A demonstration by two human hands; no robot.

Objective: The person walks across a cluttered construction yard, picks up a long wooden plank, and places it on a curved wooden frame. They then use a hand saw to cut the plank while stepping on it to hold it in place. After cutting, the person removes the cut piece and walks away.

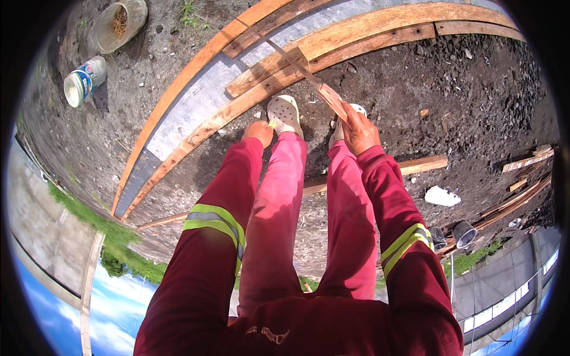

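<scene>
My right hand (361, 132) is closed around a flat reddish-brown wooden piece (332, 99). A long, narrow dark strip (285, 54) runs from its far end across the boards; I cannot tell if it is a blade or a wooden strip. My left hand (259, 132) is closed on a small yellow-green thing (272, 124), too small to name, beside my left clog (285, 111). Ahead of my feet lies a long board (208, 132) edging a grey strip (187, 98). A short board (258, 78) rests along it, under the dark strip.
An outer board (168, 98) borders the grey strip. At far left are a tub with brown contents (107, 32) and a tipped white-and-blue bucket (89, 77). Another board (421, 165) passes behind my legs. Right, there are a white lump (442, 196), wood scraps (515, 199) and a dark bucket (464, 234).
</scene>
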